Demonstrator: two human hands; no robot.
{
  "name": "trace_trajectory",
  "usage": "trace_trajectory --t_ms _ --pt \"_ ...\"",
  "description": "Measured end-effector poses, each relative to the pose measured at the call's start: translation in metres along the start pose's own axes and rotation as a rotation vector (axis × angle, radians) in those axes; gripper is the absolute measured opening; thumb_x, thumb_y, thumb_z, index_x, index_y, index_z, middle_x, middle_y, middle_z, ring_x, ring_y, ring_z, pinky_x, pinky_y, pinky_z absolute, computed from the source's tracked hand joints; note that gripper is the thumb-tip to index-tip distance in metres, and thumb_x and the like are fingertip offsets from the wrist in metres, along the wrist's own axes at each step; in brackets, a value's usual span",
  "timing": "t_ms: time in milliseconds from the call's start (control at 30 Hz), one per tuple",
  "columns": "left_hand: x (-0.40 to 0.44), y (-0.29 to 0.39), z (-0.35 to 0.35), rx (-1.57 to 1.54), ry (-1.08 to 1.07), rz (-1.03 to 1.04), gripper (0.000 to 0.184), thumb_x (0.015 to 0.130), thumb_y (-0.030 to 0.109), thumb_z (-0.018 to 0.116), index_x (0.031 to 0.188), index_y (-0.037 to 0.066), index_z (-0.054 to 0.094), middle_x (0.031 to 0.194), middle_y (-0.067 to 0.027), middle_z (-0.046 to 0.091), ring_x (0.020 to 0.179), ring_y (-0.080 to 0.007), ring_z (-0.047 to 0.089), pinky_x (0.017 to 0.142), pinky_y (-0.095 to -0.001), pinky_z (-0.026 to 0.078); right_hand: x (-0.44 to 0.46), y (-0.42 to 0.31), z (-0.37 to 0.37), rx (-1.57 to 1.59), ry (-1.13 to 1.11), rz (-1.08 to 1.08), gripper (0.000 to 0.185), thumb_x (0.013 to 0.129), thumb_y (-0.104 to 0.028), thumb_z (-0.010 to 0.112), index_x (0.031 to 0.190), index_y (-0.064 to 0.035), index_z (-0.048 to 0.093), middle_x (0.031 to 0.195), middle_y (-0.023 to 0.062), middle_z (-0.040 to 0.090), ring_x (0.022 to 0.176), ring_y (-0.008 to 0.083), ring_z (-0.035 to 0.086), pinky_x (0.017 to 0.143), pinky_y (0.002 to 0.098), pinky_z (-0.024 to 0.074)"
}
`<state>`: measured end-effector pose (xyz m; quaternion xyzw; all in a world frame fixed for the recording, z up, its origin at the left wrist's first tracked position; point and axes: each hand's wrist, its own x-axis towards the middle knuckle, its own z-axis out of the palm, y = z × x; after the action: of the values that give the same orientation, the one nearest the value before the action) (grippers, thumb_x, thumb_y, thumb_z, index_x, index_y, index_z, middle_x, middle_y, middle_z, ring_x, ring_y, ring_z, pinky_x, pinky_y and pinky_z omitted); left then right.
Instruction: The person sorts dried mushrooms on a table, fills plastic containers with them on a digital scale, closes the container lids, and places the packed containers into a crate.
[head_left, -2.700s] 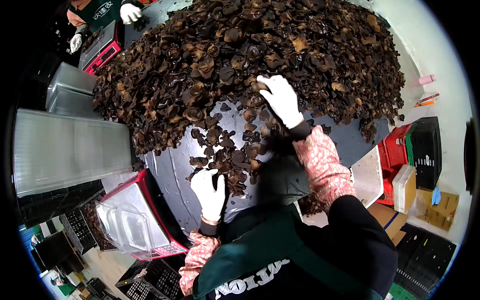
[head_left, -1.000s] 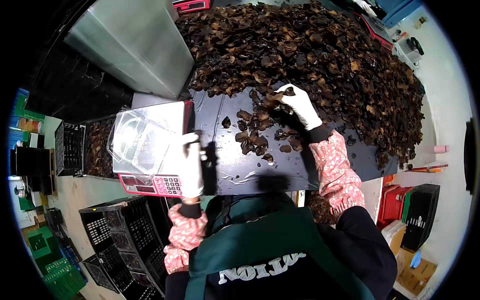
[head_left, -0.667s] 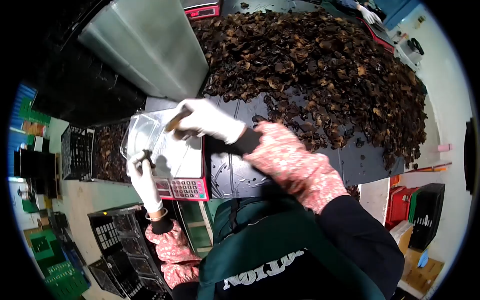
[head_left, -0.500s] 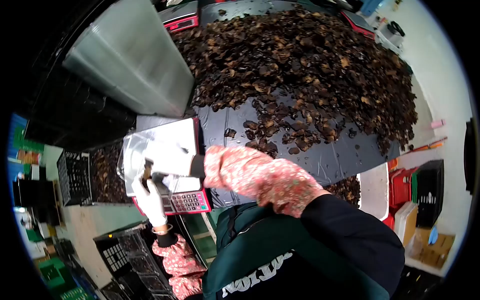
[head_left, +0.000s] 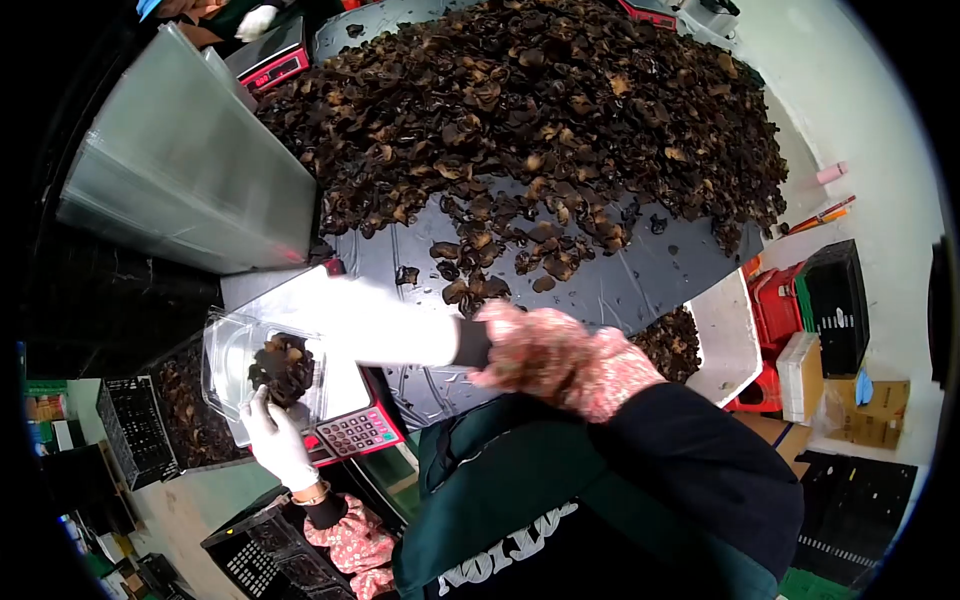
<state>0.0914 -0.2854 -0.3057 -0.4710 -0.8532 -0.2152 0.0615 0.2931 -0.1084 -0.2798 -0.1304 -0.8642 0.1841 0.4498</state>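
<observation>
A clear plastic container (head_left: 225, 372) rests on a pink-red scale (head_left: 358, 432), with a small heap of dark wood ear mushrooms (head_left: 284, 368) inside it. My left hand (head_left: 275, 440), white-gloved, grips the near edge of the container, its fingertips against the mushrooms. My right hand (head_left: 385, 325), also gloved, is smeared by motion to the right of the container, over the scale's far side; its fingers cannot be made out. Beyond it, a large pile of wood ear mushrooms (head_left: 520, 110) covers much of the dark table sheet (head_left: 600, 290).
Tall stacked clear containers (head_left: 200, 160) stand at the left. Another scale (head_left: 275, 65) is at the far left, near another person's gloved hand (head_left: 257, 22). Black crates (head_left: 135, 430) are at lower left; a white tub (head_left: 728, 335) and red crate (head_left: 775, 300) are at right.
My right hand has swung right, from above the container toward the pile, uncovering the mushrooms in it. My left hand stays at the container. The view has shifted.
</observation>
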Motion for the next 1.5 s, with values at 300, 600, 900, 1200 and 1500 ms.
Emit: trace_trajectory --t_ms 300,600,900,1200,1500 --pt "-0.016 0.106 0.016 -0.507 0.057 0.125 0.017 0.097 0.003 0.055 0.107 0.000 0.068 0.104 -0.0148 0.068 0.097 -0.0272 0.066 0.089 -0.0366 0.052 -0.223 0.077 -0.165 -0.802 -0.203 0.872 0.100 0.067 -0.048 0.085 0.150 -0.0149 0.041 0.151 0.0205 0.040 0.138 0.0426 0.037 0.109 0.0525 0.0356" --pt "-0.060 0.232 0.159 -0.218 -0.436 0.436 0.052 0.087 0.020 0.067 0.138 0.015 0.054 0.123 -0.0193 0.055 0.101 -0.0360 0.062 0.084 -0.0425 0.054 -0.196 0.112 -0.153 -0.679 -0.327 0.553 0.066 0.080 -0.042 0.075 0.139 -0.0210 0.055 0.121 0.0067 0.060 0.109 0.0293 0.054 0.088 0.0441 0.0477" --pt "-0.077 0.234 0.179 -0.475 -0.360 0.255 0.017 0.085 0.006 0.055 0.101 0.005 0.057 0.097 -0.0233 0.058 0.086 -0.0421 0.060 0.071 -0.0509 0.052 -0.193 0.149 -0.176 -0.171 -0.187 0.604 0.035 0.078 -0.003 0.069 0.112 -0.0111 0.071 0.102 0.0103 0.068 0.098 0.0276 0.066 0.085 0.0333 0.0532" --pt "-0.070 0.216 0.160 -0.930 -0.210 -0.073 0.035 0.072 -0.004 0.061 0.106 0.005 0.055 0.114 -0.0159 0.046 0.097 -0.0331 0.056 0.078 -0.0379 0.050 -0.117 0.135 -0.167 0.381 0.008 0.978 0.021 0.090 -0.008 0.069 0.109 -0.0016 0.068 0.097 -0.0012 0.066 0.091 0.0088 0.059 0.083 0.0232 0.0458" --pt "-0.041 0.118 0.007 -1.028 0.351 -0.270 0.030 0.082 -0.003 0.062 0.111 0.003 0.059 0.103 -0.0073 0.058 0.087 -0.0155 0.056 0.077 -0.0281 0.050 0.022 0.038 -0.056 0.980 -0.377 1.068 0.026 0.093 -0.019 0.068 0.115 -0.0053 0.063 0.072 -0.0074 0.051 0.053 0.0007 0.039 0.045 0.0179 0.0282"
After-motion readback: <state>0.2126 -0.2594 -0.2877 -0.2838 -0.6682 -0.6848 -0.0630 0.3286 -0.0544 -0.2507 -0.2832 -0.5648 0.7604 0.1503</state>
